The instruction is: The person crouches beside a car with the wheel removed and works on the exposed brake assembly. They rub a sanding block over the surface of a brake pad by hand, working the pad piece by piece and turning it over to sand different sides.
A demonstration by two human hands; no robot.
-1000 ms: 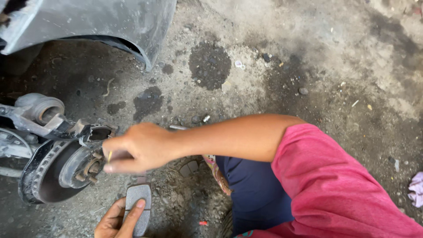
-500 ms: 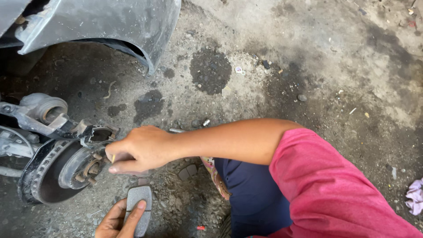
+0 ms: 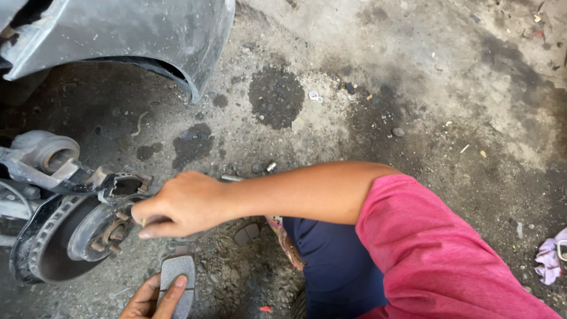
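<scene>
My right hand (image 3: 180, 205) reaches left across my body to the bare wheel hub (image 3: 100, 231) of a brake disc (image 3: 44, 248). Its fingers are pinched shut, and a small yellowish piece (image 3: 143, 223) shows between them, right beside the hub studs. At the bottom edge my left hand (image 3: 147, 300) holds a grey brake pad (image 3: 177, 279) flat, thumb on top, just below the right hand. The brake caliper bracket (image 3: 121, 186) sits at the top of the disc, touching my right knuckles.
A grey car fender (image 3: 136, 35) hangs over the top left. The suspension knuckle (image 3: 44, 155) juts out left of the disc. The concrete floor is gritty with oil stains (image 3: 276, 96). A metal bolt (image 3: 269, 168) lies behind my forearm, and a pale rag (image 3: 549, 258) lies at the right edge.
My right hand has stayed at the hub, shifting only slightly. The left hand keeps hold of the brake pad. The view has tilted a little.
</scene>
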